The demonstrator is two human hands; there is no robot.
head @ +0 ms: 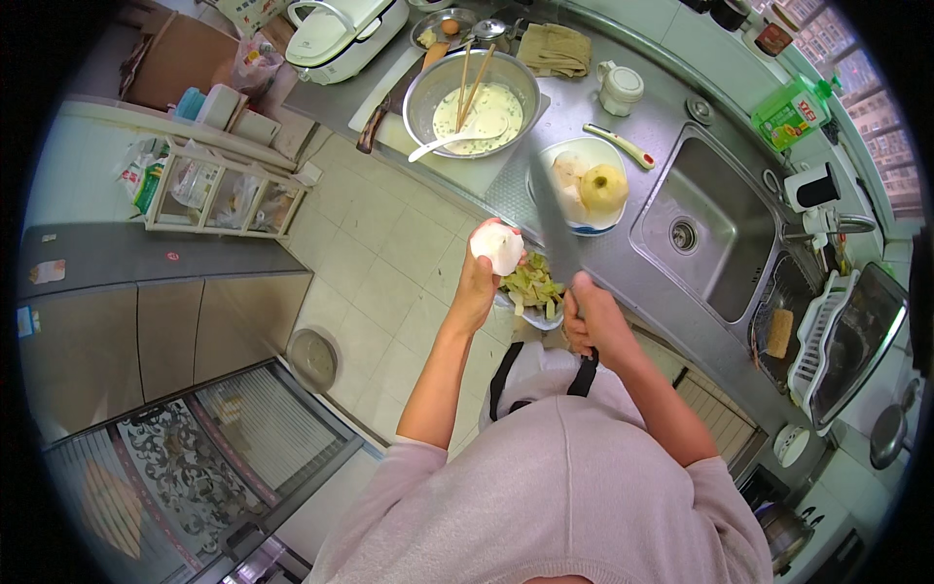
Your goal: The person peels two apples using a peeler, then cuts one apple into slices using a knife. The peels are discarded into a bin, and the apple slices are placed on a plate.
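My left hand (476, 286) holds up a white peeled fruit or root vegetable (497, 249) in front of the counter edge. In my right hand (597, 315) is the handle of a large kitchen knife, its broad blade (553, 219) blurred and pointing away from me over the counter. Blade and peeled piece are apart. Behind the blade stands a white bowl (613, 213) with a yellowish peeled fruit (604, 188) and paler peeled pieces (570, 172), partly hidden. Below my hands, a lined container (549, 321) is heaped with green and brown peelings (531, 283).
A steel mixing bowl (417, 95) holds pale batter, chopsticks and a white spoon (458, 137). A peeler (620, 147) lies between the bowl of fruit and the steel sink (719, 219). Another knife's handle (374, 125) juts over the counter edge. A lidded mug (620, 89) stands behind.
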